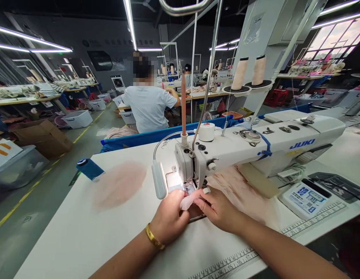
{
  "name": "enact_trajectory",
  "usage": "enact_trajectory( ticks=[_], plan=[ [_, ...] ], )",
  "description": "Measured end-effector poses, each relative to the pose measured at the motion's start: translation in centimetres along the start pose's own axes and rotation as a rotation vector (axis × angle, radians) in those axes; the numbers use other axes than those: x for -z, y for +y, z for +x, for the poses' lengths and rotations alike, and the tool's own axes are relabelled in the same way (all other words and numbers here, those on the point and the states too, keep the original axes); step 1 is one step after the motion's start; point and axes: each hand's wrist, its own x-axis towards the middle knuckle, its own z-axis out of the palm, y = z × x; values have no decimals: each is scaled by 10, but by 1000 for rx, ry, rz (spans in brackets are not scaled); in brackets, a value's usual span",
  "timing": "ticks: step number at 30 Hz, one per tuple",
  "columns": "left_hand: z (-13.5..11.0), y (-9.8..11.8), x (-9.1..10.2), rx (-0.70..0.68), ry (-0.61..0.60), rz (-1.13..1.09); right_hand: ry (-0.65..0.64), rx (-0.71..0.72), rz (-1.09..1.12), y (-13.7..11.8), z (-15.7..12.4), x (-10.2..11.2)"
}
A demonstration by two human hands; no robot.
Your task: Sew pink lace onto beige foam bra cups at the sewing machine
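A small piece of pale pink sheer fabric (pixel 186 202) is pinched between my two hands, just in front of the needle area of a white sewing machine (pixel 226 149). My left hand (pixel 172 215), with a gold bracelet at the wrist, closes on the fabric's left side; its fingertips are partly hidden near the presser foot. On the other side, my right hand (pixel 222 211) grips the fabric between thumb and fingers, a pale ring-like band on one finger. A lit lamp (pixel 159 180) shines beside the needle.
Sheer pink fabric pieces lie left (pixel 122 182) and right of the machine. A blue thread cone (pixel 89 169) lies at the table's left edge. A white control box (pixel 303 199) and a printed ruler (pixel 235 265) are at right. Ahead, a person in a white shirt (pixel 147 106) sits.
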Motion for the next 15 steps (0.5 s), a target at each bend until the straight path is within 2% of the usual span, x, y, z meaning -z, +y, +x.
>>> enact_trajectory(
  ticks=[6, 15],
  plan=[
    [4, -10, -1, 60, 56, -83, 164, -21, 0, 6, -2, -12],
    [5, -13, 0, 65, 10, -136, 172, -81, 56, 4, 0, -14]
  ],
)
